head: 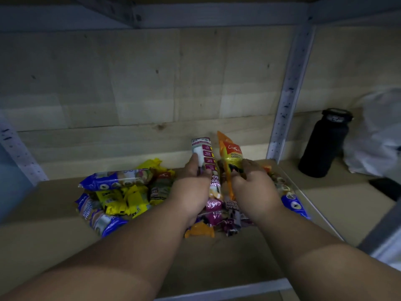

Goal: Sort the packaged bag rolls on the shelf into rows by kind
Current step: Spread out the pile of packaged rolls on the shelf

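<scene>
A jumbled pile of packaged bag rolls lies mid-shelf on the wooden shelf board (54, 205). My left hand (193, 185) grips a white and maroon roll (205, 153), holding it upright above the pile. Right beside it, my right hand (253, 185) holds an orange and yellow roll (231, 153), also upright. Blue packs (112, 180) lie at the pile's left, with another blue pack (295, 205) at its right edge. Small yellow packs (123, 198) sit between the blue ones. Maroon packs (214, 211) and an orange pack (199, 231) lie under my wrists.
A black bottle (323, 144) stands in the neighbouring bay to the right, next to a white plastic bag (377, 135). A grey metal upright (288, 94) divides the bays. The wooden back wall (130, 83) closes the shelf behind the pile.
</scene>
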